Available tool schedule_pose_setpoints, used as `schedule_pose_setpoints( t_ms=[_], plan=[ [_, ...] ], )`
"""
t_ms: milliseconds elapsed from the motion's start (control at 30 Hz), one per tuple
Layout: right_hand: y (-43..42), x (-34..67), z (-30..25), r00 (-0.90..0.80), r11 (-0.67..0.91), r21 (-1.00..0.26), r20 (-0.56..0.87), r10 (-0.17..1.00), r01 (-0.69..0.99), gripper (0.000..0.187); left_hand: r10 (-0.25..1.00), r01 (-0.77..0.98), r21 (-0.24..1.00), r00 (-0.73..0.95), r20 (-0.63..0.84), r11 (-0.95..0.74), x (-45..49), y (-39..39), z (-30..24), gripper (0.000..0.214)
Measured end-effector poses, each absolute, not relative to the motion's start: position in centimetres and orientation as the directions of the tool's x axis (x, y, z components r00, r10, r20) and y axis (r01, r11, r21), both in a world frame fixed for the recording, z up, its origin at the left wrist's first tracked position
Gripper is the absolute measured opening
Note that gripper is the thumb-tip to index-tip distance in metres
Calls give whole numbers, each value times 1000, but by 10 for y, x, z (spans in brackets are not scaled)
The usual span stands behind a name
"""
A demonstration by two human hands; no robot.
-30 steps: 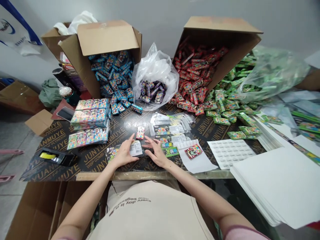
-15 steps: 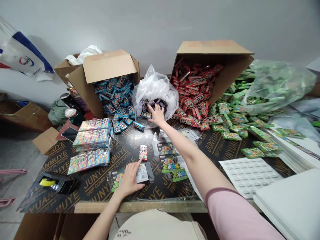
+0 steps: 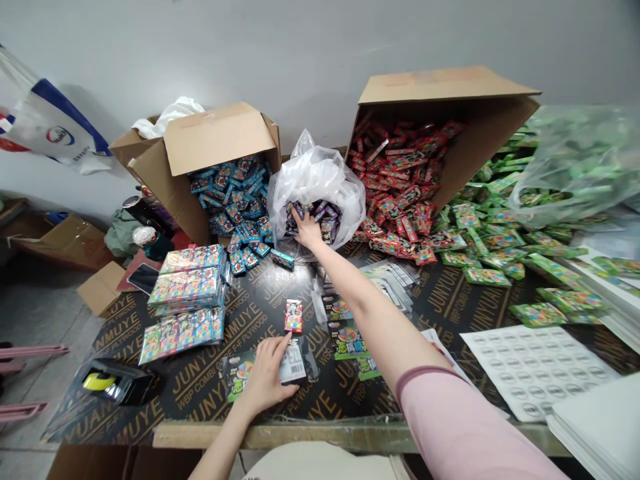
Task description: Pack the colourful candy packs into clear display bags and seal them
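Note:
My right hand (image 3: 307, 228) reaches into a white plastic bag (image 3: 320, 167) of small purple candy packs (image 3: 329, 220); its fingers are spread over the packs, and no pack shows lifted in them. My left hand (image 3: 267, 375) lies flat, fingers apart, on a printed clear packaging bag (image 3: 235, 375) near the table's front edge. Just beyond its fingertips a red candy pack (image 3: 293, 315) lies on the dark table. Partly under my right forearm are more printed packaging bags (image 3: 347, 337).
Tipped cartons hold blue packs (image 3: 235, 193) and red packs (image 3: 400, 173). Green packs (image 3: 490, 240) spill at the right. Stacked filled bags (image 3: 187, 280) and a tape dispenser (image 3: 113, 381) stand at left. A sticker sheet (image 3: 533, 367) lies at front right.
The view has shifted slightly, so the table sits lower in it. My right hand has moved a little within the bag of purple packs. My left hand stays on the packaging bag.

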State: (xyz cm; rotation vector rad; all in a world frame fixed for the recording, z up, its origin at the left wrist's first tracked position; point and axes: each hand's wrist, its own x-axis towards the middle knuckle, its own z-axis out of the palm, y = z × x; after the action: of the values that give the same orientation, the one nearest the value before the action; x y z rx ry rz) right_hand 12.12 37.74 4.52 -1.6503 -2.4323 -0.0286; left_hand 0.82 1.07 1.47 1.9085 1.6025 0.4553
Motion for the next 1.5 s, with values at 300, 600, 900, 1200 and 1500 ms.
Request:
schedule_pose_setpoints(
  t_ms=[300, 600, 900, 1200, 1500],
  plan=[
    [367, 110, 43, -369, 396, -62, 256, 893, 916, 63, 971, 786, 611, 211, -113, -99, 9, 11, 12, 100],
    [367, 135, 63, -371, 407, -218, 189, 909, 887, 54, 972, 793, 596, 217, -87, -124, 9, 10, 11, 96],
    [236, 190, 48, -513, 582, -770, 400, 759, 262, 57, 971, 777, 600, 240, -5, -189, 4, 7, 9, 91],
    [153, 199, 11, -434, 350, -679, 51, 900, 646, 36, 965, 791, 566, 260, 31, -232, 1, 5, 8, 90],
    [133, 216, 19, -685, 645, -432, 82, 724, 630, 77, 959, 803, 537, 280, 42, -259, 0, 1, 7, 89]
  ],
)
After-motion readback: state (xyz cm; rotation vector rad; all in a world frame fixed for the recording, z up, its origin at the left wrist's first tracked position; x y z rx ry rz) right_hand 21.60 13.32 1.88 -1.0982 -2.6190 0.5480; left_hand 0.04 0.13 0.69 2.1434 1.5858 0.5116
